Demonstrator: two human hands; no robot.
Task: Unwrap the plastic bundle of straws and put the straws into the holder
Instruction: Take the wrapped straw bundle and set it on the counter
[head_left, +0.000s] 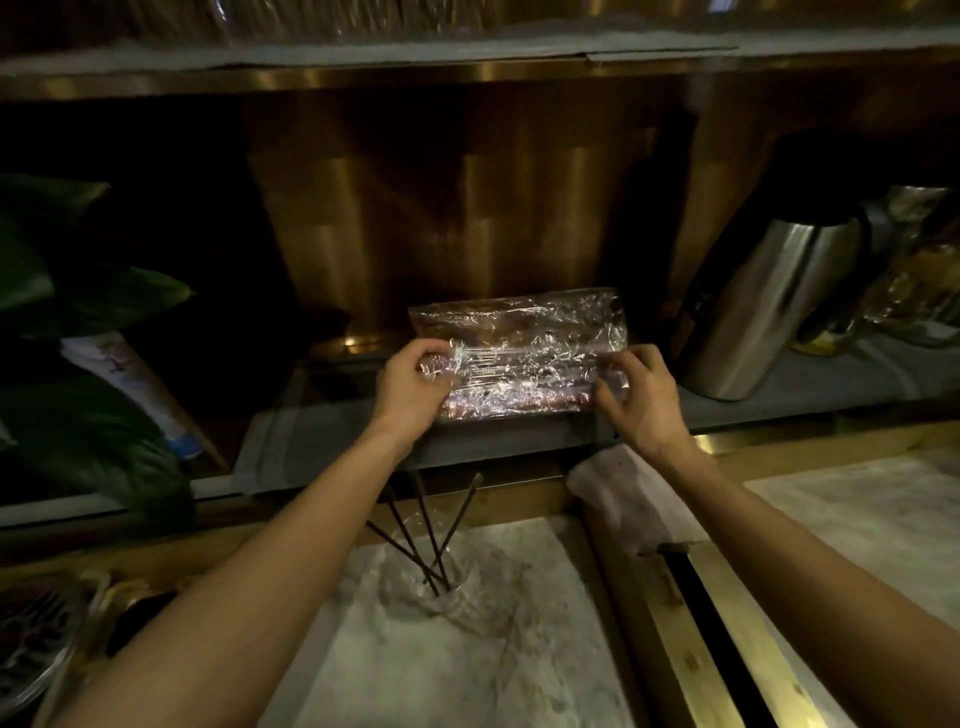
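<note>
A flat bundle of straws (524, 358) wrapped in crinkled clear plastic is held level above a grey shelf, in the middle of the view. My left hand (410, 387) grips its left end and my right hand (641, 397) grips its right end. A loose flap of the plastic stands up behind the bundle. Below, on the marble counter, a clear glass holder (441, 587) stands with several dark straws (431, 535) leaning in it. My left forearm crosses just left of the holder.
A steel jug (769, 306) stands on the shelf at the right, with more wrapped items behind it. Green leaves (78, 364) fill the left. A folded white cloth (628, 499) lies by my right wrist. A brass-edged slot (717, 634) divides the counter.
</note>
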